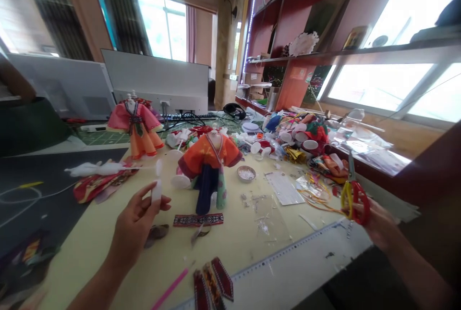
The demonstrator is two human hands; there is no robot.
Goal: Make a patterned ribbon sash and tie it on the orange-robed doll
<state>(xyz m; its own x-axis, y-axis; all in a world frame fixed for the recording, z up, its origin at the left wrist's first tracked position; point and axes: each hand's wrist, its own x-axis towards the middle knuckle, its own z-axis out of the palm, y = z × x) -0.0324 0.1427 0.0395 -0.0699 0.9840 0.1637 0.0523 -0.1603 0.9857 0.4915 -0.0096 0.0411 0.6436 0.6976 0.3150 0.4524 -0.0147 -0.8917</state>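
Observation:
My left hand [134,221] is raised over the pale work mat [230,262], pinching a small white strip [156,192] upright between thumb and fingers. Out at the right, my right hand [378,221] grips scissors [363,204] with red and yellow handles, blades pointing up. Beyond my left hand stands a headless doll figure [207,156] in an orange top and dark blue skirt. In front of it lie a patterned ribbon [198,219] and a grey scrap [200,233]. Nearest me are dark red trim pieces [222,279] and a pink pen-like stick [171,290].
A second dressed figure [135,120] in pink and orange stands at the back left, before a monitor [158,79]. A small bowl [246,173] holds white bits. Doll parts and fabric [306,132] pile up at the back right. A clear ruler [288,257] crosses the front.

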